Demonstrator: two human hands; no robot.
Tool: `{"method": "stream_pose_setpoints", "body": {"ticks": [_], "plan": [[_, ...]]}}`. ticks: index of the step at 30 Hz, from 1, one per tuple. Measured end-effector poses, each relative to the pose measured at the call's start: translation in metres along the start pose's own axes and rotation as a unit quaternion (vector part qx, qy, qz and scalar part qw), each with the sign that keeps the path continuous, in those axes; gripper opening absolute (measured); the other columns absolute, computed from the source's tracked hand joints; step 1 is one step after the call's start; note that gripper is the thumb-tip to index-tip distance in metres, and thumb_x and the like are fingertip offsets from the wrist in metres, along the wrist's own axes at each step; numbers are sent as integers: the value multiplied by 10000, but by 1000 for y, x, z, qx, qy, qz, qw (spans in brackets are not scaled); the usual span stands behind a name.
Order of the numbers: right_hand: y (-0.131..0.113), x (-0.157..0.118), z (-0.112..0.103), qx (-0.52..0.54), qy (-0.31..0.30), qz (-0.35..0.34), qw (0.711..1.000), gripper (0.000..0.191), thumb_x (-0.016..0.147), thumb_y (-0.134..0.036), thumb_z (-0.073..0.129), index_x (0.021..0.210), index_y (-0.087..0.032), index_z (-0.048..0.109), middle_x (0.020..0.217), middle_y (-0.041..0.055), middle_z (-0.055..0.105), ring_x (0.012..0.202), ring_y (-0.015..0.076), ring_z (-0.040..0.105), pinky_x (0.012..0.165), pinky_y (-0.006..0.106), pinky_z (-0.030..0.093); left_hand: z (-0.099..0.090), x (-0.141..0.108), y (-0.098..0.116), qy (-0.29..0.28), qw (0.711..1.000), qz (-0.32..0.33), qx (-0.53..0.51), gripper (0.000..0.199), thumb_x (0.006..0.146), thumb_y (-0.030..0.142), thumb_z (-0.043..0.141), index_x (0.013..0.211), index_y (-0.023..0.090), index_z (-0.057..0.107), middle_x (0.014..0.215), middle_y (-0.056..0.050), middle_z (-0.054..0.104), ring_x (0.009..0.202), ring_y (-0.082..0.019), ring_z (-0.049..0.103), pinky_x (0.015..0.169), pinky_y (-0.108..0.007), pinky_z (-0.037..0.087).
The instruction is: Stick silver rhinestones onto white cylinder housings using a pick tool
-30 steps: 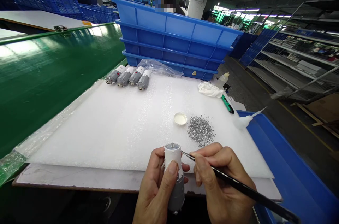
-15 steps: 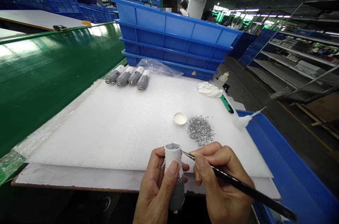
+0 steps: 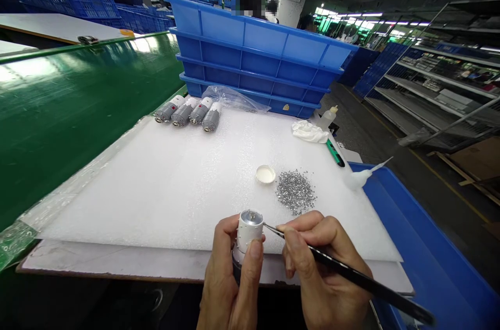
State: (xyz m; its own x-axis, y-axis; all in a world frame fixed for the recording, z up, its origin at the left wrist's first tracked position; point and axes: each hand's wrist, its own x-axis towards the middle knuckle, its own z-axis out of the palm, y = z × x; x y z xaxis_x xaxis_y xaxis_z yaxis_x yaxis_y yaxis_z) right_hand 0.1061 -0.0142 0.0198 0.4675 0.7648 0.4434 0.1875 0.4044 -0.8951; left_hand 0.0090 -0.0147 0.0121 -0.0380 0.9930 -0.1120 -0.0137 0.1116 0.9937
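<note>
- Green conveyor belt point(image 3: 78, 111): one, at far left, running beside the desk point(image 3: 117, 263).
- Grey motors point(image 3: 183, 113): we count four, lying in a row along the far edge of a white foam sheet point(image 3: 156, 200), none with a white wrap.
- Clear plastic bag point(image 3: 230, 98): one, just behind the motors.
- Left hand point(image 3: 228, 278): its fingers point(image 3: 255, 249) close firmly round a white-wrapped cylinder point(image 3: 249, 227), held nearly upright above the near edge of the foam. We judge it a fifth motor: one wrapped, four not.
- Blue trays point(image 3: 250, 54): we count four, stacked behind the foam.
- White cap point(image 3: 265, 174): one, lying open side up.
- Silver granules point(image 3: 295, 192): one loose pile, too many to count.
- White cloth point(image 3: 309, 132): one, crumpled.
- Right hand point(image 3: 322, 262): its fingers point(image 3: 299, 236) pinch one pair of black tweezers point(image 3: 344, 268), tips at the cylinder's upper edge; we cannot tell whether the tips grip anything.
- Dropper bottle point(image 3: 328, 117) and green utility knife point(image 3: 336, 153): one each, at the foam's far right corner.
- Blue tray point(image 3: 422, 226): one, at lower right.
</note>
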Motion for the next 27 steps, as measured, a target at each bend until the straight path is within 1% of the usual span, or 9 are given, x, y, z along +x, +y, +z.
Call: {"method": "stream_pose_setpoints", "body": {"ticks": [2, 4, 7, 10, 14, 20, 24, 27], "plan": [[4, -5, 0, 7, 3, 17, 1000, 201, 910, -166, 628, 744, -223, 530, 713, -21, 619, 563, 86, 577, 440, 179, 414, 0, 0, -3, 21, 998, 44, 47, 182, 976, 451, 474, 1059, 298, 530, 888, 28, 596, 733, -160, 519, 712, -321, 395], [7, -8, 1, 16, 10, 32, 999, 206, 913, -184, 638, 745, -225, 526, 714, -21, 610, 573, 92, 572, 437, 188, 393, -1, 2, -7, 43, 991, 82, 96, 184, 972, 450, 474, 1054, 292, 518, 878, 20, 592, 723, -166, 527, 696, -327, 404], [8, -11, 5, 26, 22, 47, 998, 227, 913, -198, 647, 729, -224, 516, 710, -24, 608, 554, 88, 539, 443, 197, 385, -4, 7, -12, 61, 976, 125, 169, 172, 957, 437, 503, 1020, 276, 506, 835, 13, 605, 681, -170, 555, 641, -315, 434], [7, -13, 7, 24, 32, 49, 998, 235, 912, -216, 653, 723, -225, 513, 705, -26, 608, 554, 91, 536, 443, 201, 380, -8, 12, -17, 71, 962, 156, 212, 173, 944, 434, 527, 994, 269, 507, 789, 18, 614, 620, -166, 568, 573, -290, 461], [6, -15, 7, 12, 39, 54, 998, 236, 907, -225, 664, 725, -225, 514, 701, -29, 598, 532, 90, 523, 435, 209, 377, -11, 13, -16, 91, 955, 163, 229, 188, 923, 453, 550, 954, 270, 525, 739, 31, 618, 572, -167, 574, 524, -274, 460], [4, -16, 7, 27, 30, 63, 997, 232, 917, -217, 647, 730, -228, 510, 703, -24, 588, 519, 89, 491, 432, 222, 359, -10, 12, -7, 93, 967, 118, 204, 153, 868, 397, 638, 884, 273, 549, 736, 34, 632, 607, -177, 583, 589, -279, 450], [5, -16, 7, 32, 28, 62, 997, 231, 922, -217, 642, 734, -227, 507, 717, -27, 588, 511, 80, 484, 424, 214, 354, -11, 13, -6, 99, 969, 129, 187, 145, 833, 370, 669, 857, 277, 560, 695, 53, 628, 577, -166, 579, 561, -261, 442], [6, -15, 6, 29, 16, 55, 998, 231, 927, -213, 636, 739, -226, 503, 718, -27, 584, 511, 76, 478, 428, 209, 354, -12, 16, -5, 98, 965, 146, 194, 132, 833, 343, 671, 841, 277, 557, 683, 61, 620, 557, -150, 565, 544, -246, 436]]}}
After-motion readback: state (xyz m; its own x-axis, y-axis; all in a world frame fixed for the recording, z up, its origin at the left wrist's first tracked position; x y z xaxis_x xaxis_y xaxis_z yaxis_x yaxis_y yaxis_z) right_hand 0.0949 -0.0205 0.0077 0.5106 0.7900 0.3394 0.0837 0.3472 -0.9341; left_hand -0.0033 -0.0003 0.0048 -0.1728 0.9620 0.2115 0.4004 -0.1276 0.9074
